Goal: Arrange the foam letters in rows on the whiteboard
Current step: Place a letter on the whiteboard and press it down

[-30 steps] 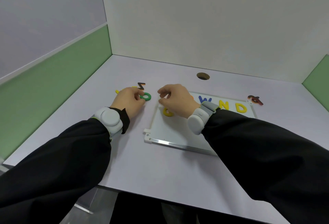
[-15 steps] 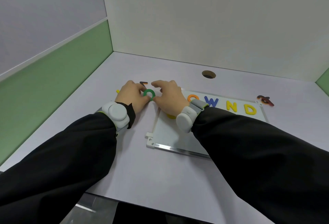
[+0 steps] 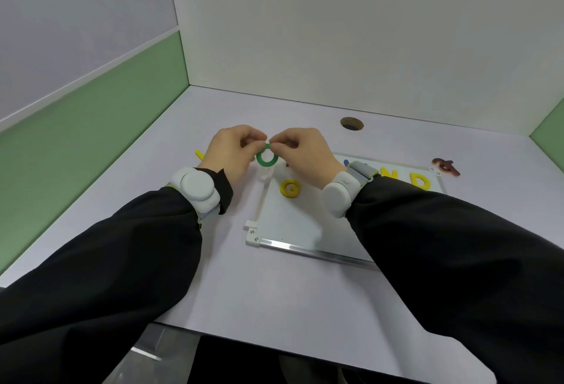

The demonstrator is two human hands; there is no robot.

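Note:
A green foam O (image 3: 266,159) hangs in the air over the whiteboard's far left corner, pinched at its top edge by both my left hand (image 3: 233,151) and my right hand (image 3: 305,153). The whiteboard (image 3: 293,225) lies flat on the desk. A yellow G (image 3: 290,188) sits on it below the O. Along the board's far edge a yellow N (image 3: 392,173) and a yellow D (image 3: 419,180) show; my right wrist hides most of the other letters in that row. A yellow letter (image 3: 200,155) peeks out left of my left hand.
A dark red and brown pile of letters (image 3: 445,166) lies on the desk off the board's far right corner. A round cable hole (image 3: 351,124) sits in the desk near the back wall. Partition walls close the desk on the left, back and right.
The green O has come up off the desk from beside my left hand. My right hand moved left from the board to join the grip, and both hands now hold the O higher.

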